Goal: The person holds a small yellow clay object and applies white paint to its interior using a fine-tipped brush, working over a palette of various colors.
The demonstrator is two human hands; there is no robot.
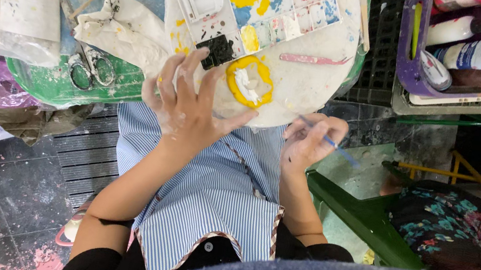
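Brush (329, 143) pinched in right hand (309, 142); left hand (184, 104) spread, empty, above ring (249, 80): risks smearing wet yellow paint.

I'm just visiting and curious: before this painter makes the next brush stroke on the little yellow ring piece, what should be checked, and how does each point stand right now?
1. Brush in hand: ok. The right hand pinches a thin blue-handled paintbrush.
2. Paint on the bristles: cannot tell; the tip is too small to see.
3. Piece steadied: not ok. The left hand hovers with spread fingers beside the yellow ring piece, not gripping it.
4. Paint in reach: ok. The white palette box with yellow, blue and red patches lies just beyond the piece.
5. Wiping cloth at hand: ok. A crumpled white rag lies left of the palette.
6. Fingers clean: not ok; white smears show on the left hand.
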